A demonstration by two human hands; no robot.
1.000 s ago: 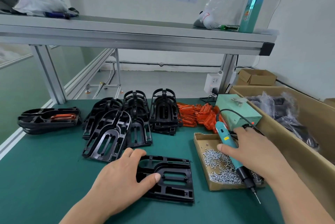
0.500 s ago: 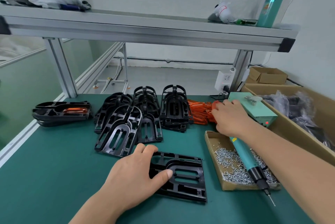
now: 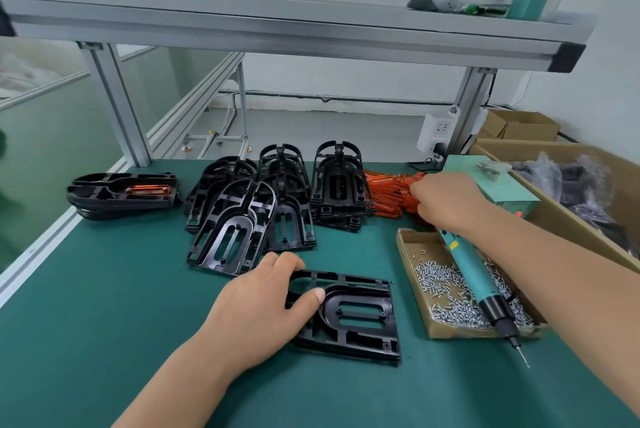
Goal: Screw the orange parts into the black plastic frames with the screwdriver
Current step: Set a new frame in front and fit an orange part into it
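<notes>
A black plastic frame (image 3: pixel 360 316) lies flat on the green mat in front of me. My left hand (image 3: pixel 263 310) holds its left end, thumb on top and fingers curled over the far edge. My right hand (image 3: pixel 446 200) reaches back to the pile of orange parts (image 3: pixel 384 197), its fingers curled onto one of them; the fingertips are hidden. The teal electric screwdriver (image 3: pixel 474 282) lies loose across the cardboard box of screws (image 3: pixel 412 271), under my right forearm, its bit pointing toward me.
Stacks of black frames (image 3: pixel 242 219) stand behind the one I hold. More frames, the top one with an orange part in it, lie at far left (image 3: pixel 121 192). A green power unit (image 3: pixel 498 185) and a large carton (image 3: pixel 568 233) line the right side. An aluminium shelf runs overhead.
My right hand let go of the screwdriver, which now rests on the screw box, and moved back to the orange pile. My left hand stayed on the frame.
</notes>
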